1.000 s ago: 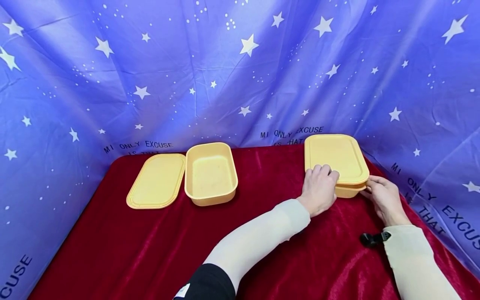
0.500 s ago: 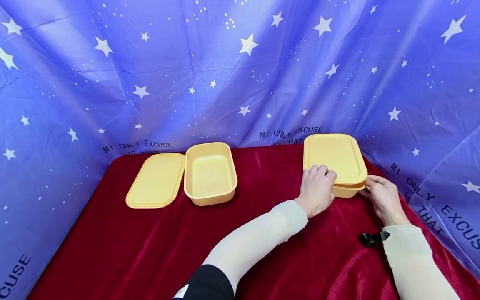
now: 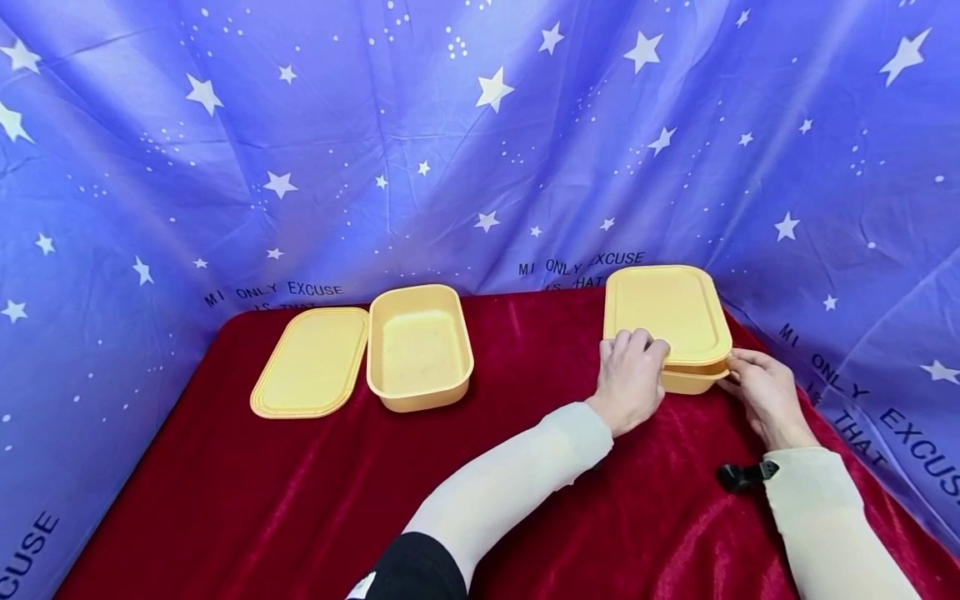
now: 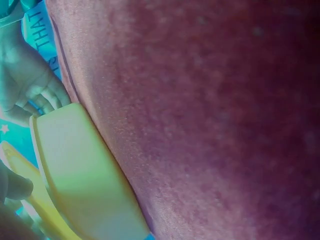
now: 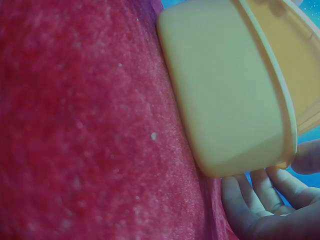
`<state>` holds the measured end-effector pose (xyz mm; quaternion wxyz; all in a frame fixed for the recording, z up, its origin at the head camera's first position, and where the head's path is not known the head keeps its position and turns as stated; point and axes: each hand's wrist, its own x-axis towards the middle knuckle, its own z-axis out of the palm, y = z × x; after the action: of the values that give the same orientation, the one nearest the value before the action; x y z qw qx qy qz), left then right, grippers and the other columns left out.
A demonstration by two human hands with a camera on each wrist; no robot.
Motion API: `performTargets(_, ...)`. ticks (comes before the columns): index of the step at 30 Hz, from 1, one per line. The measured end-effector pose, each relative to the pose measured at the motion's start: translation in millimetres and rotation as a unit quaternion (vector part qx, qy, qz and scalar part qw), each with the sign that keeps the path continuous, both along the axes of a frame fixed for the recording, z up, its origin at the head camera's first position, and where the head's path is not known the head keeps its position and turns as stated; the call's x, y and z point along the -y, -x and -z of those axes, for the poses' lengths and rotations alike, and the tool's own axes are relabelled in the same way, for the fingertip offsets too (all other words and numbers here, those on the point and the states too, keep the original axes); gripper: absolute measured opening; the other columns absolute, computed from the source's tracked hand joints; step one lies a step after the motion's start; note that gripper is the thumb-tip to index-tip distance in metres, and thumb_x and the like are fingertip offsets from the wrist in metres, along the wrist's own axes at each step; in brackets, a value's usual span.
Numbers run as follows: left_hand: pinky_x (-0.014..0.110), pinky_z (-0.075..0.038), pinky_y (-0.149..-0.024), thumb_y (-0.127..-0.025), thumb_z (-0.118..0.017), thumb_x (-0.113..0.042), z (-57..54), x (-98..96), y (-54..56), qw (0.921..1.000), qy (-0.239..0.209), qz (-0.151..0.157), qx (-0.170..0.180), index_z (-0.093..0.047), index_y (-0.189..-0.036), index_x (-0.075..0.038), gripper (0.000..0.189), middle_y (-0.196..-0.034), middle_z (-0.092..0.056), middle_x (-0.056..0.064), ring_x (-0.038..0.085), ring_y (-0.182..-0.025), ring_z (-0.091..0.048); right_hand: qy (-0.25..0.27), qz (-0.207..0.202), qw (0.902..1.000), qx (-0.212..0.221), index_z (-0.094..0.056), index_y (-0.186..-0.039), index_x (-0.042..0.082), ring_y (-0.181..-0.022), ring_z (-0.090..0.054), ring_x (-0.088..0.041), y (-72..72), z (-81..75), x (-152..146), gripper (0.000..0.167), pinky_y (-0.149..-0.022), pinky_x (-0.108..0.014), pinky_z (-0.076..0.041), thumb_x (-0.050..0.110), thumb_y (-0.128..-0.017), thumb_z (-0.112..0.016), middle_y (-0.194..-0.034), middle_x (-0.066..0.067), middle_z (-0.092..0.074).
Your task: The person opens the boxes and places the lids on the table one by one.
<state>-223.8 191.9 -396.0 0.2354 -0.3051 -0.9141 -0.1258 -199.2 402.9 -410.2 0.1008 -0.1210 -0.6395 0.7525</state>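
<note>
At the table's right back, a yellow rectangular food container stands with its matching lid over it. The left hand pinches the lid at its near left edge, with the thumb on the underside in the left wrist view. The lid is tilted, and a gap shows between its near edge and the container's rim. The right hand holds the container's near right corner. In the right wrist view, its fingers touch the side wall and its thumb lies by the rim.
Left of the middle stands a second yellow container, uncovered with nothing in it. Its flat lid lies close along its left side. Dark red velvet cloth covers the table, and a blue star-patterned curtain hangs behind and at the sides.
The left hand and the lid it pinches have shifted slightly to the left. The right hand keeps its hold on the container. The other container and its lid have stayed put.
</note>
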Motion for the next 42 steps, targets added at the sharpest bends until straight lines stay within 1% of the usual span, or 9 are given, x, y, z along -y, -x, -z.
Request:
performTargets(4,0.026,-0.029,-0.079,-0.078,-0.07,-0.025,0.2,1.1,-0.8,1.0,-0.003,0.0,0.001,-0.055,-0.094,-0.027,0.022,-0.1,-0.047,-0.012,0.011,-0.097,-0.042,0.004,-0.002,1.0,-0.002,-0.057,-0.099,0.009,-0.079,-0.062,-0.003,0.2,-0.3,0.2,0.005,-0.067,-0.023,-0.055,0.008,-0.095,-0.054,-0.086,0.009,-0.063)
performTargets(9,0.026,-0.029,-0.08,-0.078,-0.07,-0.024,1.5,1.0,-0.8,1.0,-0.006,0.0,0.001,-0.057,-0.101,-0.028,0.026,-0.102,-0.048,-0.012,0.011,-0.099,-0.042,0.003,-0.004,1.0,-0.001,-0.057,-0.098,0.01,-0.08,-0.062,-0.003,0.3,0.2,0.1,0.005,-0.067,-0.023,-0.055,0.008,-0.095,-0.054,-0.087,0.01,-0.063)
performTargets(15,0.026,-0.028,-0.077,-0.08,-0.069,-0.022,2.8,1.4,-0.9,0.9999,-0.013,0.002,-0.007,-0.058,-0.108,-0.03,0.031,-0.102,-0.049,-0.011,0.012,-0.098,-0.043,0.009,-0.005,0.9999,-0.004,-0.059,-0.096,0.011,-0.078,-0.062,-0.003,0.8,1.0,-0.3,0.01,-0.067,-0.024,-0.055,0.005,-0.095,-0.051,-0.086,0.009,-0.063)
performTargets(19,0.025,-0.028,-0.076,-0.08,-0.068,-0.021,2.9,2.3,-0.8,0.9998,-0.017,0.004,-0.01,-0.058,-0.108,-0.029,0.032,-0.101,-0.048,-0.011,0.011,-0.097,-0.043,0.008,-0.005,1.0,-0.003,-0.058,-0.098,0.01,-0.077,-0.062,-0.003,0.8,0.4,0.3,0.009,-0.066,-0.023,-0.055,0.004,-0.095,-0.051,-0.086,0.01,-0.063)
performTargets(25,0.024,-0.028,-0.075,-0.079,-0.07,-0.022,1.2,3.4,-0.3,0.9994,-0.027,0.004,-0.021,-0.059,-0.108,-0.029,0.032,-0.101,-0.049,-0.011,0.011,-0.096,-0.043,0.02,-0.006,0.9998,-0.008,-0.059,-0.095,0.009,-0.079,-0.061,-0.005,0.4,-0.7,0.1,0.011,-0.067,-0.024,-0.055,0.002,-0.094,-0.051,-0.087,0.007,-0.062)
performTargets(37,0.024,-0.03,-0.078,-0.085,-0.065,-0.023,-0.7,5.9,0.7,0.9978,-0.06,0.002,-0.028,-0.06,-0.112,-0.029,0.028,-0.103,-0.05,-0.011,0.01,-0.098,-0.045,0.019,-0.006,0.9998,-0.007,-0.056,-0.103,0.002,-0.081,-0.062,-0.006,0.6,-1.1,0.5,0.011,-0.068,-0.024,-0.055,0.001,-0.094,-0.05,-0.09,0.004,-0.061)
performTargets(42,0.023,-0.031,-0.077,-0.087,-0.063,-0.022,-1.0,7.1,0.6,0.9969,-0.073,0.003,-0.028,-0.06,-0.111,-0.029,0.025,-0.102,-0.05,-0.01,0.01,-0.098,-0.045,0.019,-0.005,0.9998,-0.009,-0.057,-0.101,0.002,-0.08,-0.062,-0.006,0.5,-1.3,0.3,0.011,-0.068,-0.024,-0.055,0.0,-0.094,-0.049,-0.088,0.004,-0.062)
